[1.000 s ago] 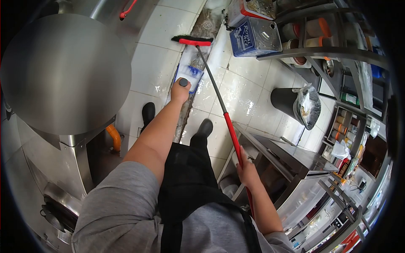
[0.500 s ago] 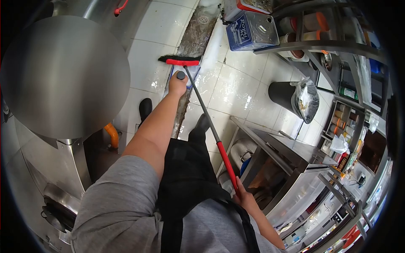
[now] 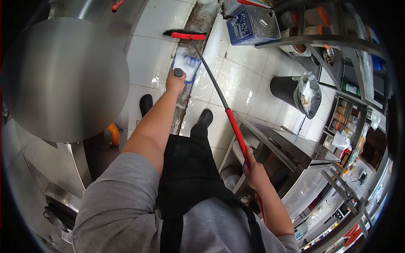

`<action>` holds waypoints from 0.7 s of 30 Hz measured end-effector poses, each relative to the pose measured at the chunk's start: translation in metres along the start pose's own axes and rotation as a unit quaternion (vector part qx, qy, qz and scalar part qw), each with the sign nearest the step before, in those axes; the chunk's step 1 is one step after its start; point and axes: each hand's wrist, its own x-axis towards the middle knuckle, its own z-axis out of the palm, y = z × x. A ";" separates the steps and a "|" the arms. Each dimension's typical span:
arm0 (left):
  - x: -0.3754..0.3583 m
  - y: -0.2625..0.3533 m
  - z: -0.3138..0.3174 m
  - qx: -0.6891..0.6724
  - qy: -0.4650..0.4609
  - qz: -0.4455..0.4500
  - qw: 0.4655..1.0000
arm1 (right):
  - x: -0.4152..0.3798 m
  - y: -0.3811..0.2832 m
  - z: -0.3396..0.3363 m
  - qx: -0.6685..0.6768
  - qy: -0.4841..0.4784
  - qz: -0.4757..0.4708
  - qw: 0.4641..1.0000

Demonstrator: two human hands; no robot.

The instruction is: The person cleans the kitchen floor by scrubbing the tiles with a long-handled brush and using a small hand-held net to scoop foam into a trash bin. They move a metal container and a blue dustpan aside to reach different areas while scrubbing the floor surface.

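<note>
Both full: my left grip (image 3: pixel 175 79) clasps dustpan (image 3: pixel 195 72), right grip (image 3: pixel 254 170) broom (image 3: pixel 220 95), brush head (image 3: pixel 188 36) now higher in frame; tin (image 3: pixel 253 26) upper right.

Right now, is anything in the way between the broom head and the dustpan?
Nothing visible stands between the broom head and the dustpan; only a short, open bit of the wet floor channel shows there.

We are wearing a heather-grey short-sleeved T-shirt (image 3: pixel 211 225), its loose left sleeve (image 3: pixel 120 181) creasing into soft folds. Over it we are wearing a black bib apron (image 3: pixel 185 168) with two black straps (image 3: pixel 172 234) at the near side, and, farther off, round-toed black boots (image 3: pixel 205 117).
</note>
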 end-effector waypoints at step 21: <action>-0.027 0.027 -0.009 -0.283 0.011 0.102 0.954 | -0.098 0.055 0.072 0.051 -0.154 0.043 0.986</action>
